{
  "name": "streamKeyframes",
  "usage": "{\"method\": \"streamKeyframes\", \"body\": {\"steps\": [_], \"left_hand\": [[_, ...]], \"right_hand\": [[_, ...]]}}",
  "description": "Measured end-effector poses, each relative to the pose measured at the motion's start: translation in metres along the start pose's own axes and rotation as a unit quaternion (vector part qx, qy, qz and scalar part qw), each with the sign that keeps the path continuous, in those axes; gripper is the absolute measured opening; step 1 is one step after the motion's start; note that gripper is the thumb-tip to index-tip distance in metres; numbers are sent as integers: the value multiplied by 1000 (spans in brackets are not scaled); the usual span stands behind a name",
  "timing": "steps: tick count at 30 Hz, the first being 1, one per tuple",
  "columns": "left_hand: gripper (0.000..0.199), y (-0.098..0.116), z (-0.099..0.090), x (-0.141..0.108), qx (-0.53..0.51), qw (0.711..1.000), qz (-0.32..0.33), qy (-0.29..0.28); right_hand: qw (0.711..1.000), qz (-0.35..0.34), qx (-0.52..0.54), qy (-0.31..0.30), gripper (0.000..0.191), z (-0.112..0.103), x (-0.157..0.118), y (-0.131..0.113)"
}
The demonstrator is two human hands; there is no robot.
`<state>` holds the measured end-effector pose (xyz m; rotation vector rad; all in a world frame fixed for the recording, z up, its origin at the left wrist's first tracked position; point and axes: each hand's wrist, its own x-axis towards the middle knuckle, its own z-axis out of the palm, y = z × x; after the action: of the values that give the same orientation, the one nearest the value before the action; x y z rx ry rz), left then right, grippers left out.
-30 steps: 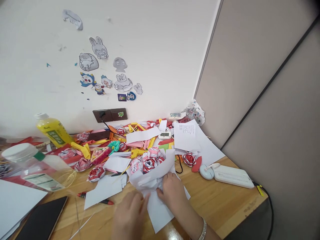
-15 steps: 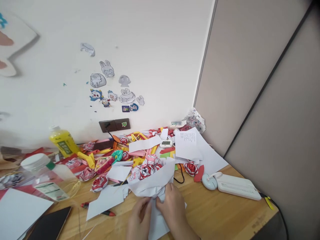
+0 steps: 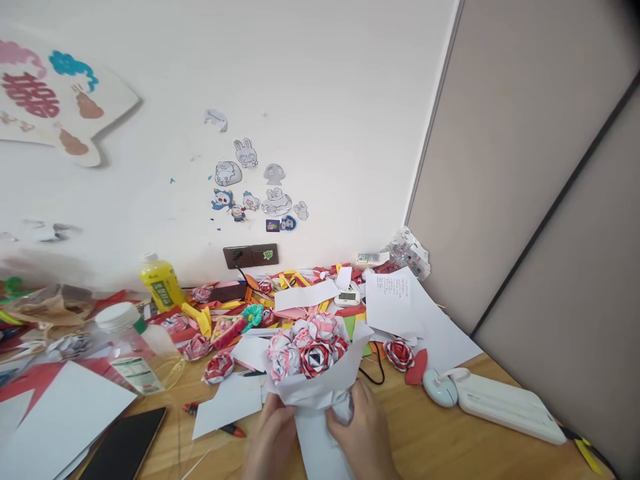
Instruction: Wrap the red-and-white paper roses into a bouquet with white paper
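Note:
A bouquet of folded paper roses [image 3: 316, 357], pink, red and white, stands wrapped in white paper [image 3: 320, 390] at the near middle of the desk. My left hand [image 3: 275, 430] is closed around the lower left side of the wrapping, its fingers partly hidden behind the paper. On the other side my right hand [image 3: 364, 427] grips the gathered paper, thumb in front. Below the gather, a white paper tail [image 3: 323, 447] runs down between the hands toward the bottom edge.
Loose paper roses, folded strips and white sheets [image 3: 393, 303] cover the back. A clear jar [image 3: 135, 350], yellow bottle [image 3: 163, 283] and dark phone [image 3: 125, 447] are left. At right lie a mouse [image 3: 440, 388] and a white power strip [image 3: 510, 405]. A crayon [image 3: 233, 430] lies near my left hand.
The bouquet has come more upright and its roses face me more. My hands have moved slightly apart around the wrapping. The camera view has swung left.

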<state>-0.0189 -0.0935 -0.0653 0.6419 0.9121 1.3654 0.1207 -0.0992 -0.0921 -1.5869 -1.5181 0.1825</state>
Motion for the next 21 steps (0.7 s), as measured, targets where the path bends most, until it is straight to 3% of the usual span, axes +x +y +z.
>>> {"method": "streamKeyframes", "body": {"steps": [2, 4, 8, 14, 21], "left_hand": [[53, -8, -6, 2, 5, 1000, 8, 17], [59, -17, -16, 6, 77, 995, 27, 56], [55, -26, -35, 11, 193, 978, 42, 67], [77, -26, -47, 7, 146, 984, 29, 100], [79, -24, -49, 9, 77, 993, -75, 45]], "right_hand": [[999, -22, 37, 8, 40, -1, 1, 0], [997, -39, 59, 2, 44, -4, 3, 0], [993, -88, 74, -17, 58, -10, 6, 1], [985, -100, 134, -42, 69, -12, 8, 3], [959, -72, 260, -85, 67, -14, 7, 0]]}}
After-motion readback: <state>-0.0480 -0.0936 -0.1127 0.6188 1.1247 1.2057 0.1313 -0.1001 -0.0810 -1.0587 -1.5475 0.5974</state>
